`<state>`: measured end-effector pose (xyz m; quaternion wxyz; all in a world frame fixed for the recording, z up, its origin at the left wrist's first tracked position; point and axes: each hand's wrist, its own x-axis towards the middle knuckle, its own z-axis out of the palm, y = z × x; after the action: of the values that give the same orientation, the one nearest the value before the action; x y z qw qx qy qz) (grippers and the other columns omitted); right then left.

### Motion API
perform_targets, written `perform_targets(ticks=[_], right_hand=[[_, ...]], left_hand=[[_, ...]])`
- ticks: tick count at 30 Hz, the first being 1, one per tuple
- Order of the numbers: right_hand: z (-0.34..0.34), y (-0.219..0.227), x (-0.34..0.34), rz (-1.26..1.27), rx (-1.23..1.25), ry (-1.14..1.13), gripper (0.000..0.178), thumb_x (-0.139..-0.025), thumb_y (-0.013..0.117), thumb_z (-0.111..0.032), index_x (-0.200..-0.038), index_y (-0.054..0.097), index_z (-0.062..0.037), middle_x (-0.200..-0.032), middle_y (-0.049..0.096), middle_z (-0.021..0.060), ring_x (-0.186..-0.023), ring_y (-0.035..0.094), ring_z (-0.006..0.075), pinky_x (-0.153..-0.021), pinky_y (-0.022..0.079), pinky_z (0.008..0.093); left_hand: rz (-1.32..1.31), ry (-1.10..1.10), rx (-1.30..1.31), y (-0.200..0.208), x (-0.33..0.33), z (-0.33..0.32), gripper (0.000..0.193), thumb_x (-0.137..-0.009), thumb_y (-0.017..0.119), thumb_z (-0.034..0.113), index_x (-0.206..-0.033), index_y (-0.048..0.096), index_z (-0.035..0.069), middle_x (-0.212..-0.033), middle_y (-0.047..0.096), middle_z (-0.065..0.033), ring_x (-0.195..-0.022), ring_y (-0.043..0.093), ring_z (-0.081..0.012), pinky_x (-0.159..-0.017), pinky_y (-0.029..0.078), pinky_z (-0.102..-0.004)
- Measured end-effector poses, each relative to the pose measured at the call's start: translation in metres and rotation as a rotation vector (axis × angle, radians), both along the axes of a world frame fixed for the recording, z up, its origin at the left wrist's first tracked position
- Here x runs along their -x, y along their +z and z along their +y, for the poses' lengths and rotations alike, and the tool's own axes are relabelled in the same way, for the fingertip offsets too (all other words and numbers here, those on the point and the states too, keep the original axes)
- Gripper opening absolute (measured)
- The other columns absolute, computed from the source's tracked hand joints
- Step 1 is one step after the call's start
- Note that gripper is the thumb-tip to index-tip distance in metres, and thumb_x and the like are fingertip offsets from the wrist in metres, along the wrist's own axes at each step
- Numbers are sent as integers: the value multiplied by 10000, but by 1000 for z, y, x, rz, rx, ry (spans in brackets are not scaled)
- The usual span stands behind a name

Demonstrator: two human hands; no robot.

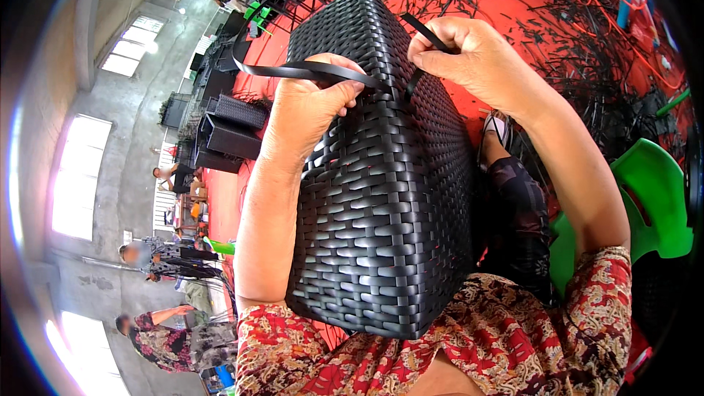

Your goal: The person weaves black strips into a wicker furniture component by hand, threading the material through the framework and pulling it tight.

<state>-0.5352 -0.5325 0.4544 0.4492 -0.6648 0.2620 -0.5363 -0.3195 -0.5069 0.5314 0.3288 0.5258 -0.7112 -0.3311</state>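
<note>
Weaving a black strip into a nearly finished basket held on the lap.

The woven black basket [389,176] shows its visible faces fully plaited; only a loose black strip [308,71] at the far edge seems left to work in. The left hand [312,106] clamps the strip against the basket; the right hand [469,55] pinches its other end.

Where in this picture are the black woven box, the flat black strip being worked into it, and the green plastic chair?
black woven box [389,205], head view, on its woven side wall
flat black plastic strip [293,71], head view, mid-length
green plastic chair [656,198], head view, on its backrest
</note>
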Motion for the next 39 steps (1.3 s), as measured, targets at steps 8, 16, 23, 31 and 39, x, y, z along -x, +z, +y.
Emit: perform_targets(ticks=[8, 16, 23, 31, 39], right_hand=[[-7, -20, -28, -160, -64, 82, 199, -792, 661, -156, -846, 638, 34, -706, 615, 36, -682, 536, 69, -651, 446, 252], [-11, -6, -27, 45, 249, -41, 191, -717, 682, -119, -798, 621, 43, -673, 593, 143, -607, 578, 198, -592, 457, 310], [-26, -9, -38, 220, 373, -194, 178, -705, 642, -155, -781, 609, 3, -803, 573, 174, -784, 579, 328, -700, 464, 389], [-12, -9, -3, -37, -78, 65, 284, -829, 624, -178, -1031, 495, -25, -835, 506, 1, -747, 472, 86, -698, 412, 261], [-17, 0, -20, 136, 88, 68, 103, -833, 628, -66, -887, 586, 10, -777, 571, 4, -739, 512, 60, -691, 432, 228]], left_hand=[[320, 84, -94, 3, 5, 0, 169, -751, 632, -36, -908, 577, -5, -708, 591, -43, -569, 521, -81, -489, 395, -192], [381, 143, -86, 2, 4, 1, 164, -748, 606, -63, -893, 564, 2, -685, 569, -37, -545, 501, -85, -464, 380, -197], [377, 169, -39, -5, 2, -20, 102, -724, 611, -58, -809, 603, -3, -667, 583, -52, -535, 509, -96, -454, 385, -212], [401, 189, -44, -20, 2, -27, 149, -722, 643, -48, -853, 597, 7, -675, 570, -27, -553, 516, -95, -450, 370, -208], [398, 130, -74, -16, 1, -27, 155, -728, 647, -41, -872, 601, -3, -685, 581, -29, -550, 516, -98, -464, 380, -212]])
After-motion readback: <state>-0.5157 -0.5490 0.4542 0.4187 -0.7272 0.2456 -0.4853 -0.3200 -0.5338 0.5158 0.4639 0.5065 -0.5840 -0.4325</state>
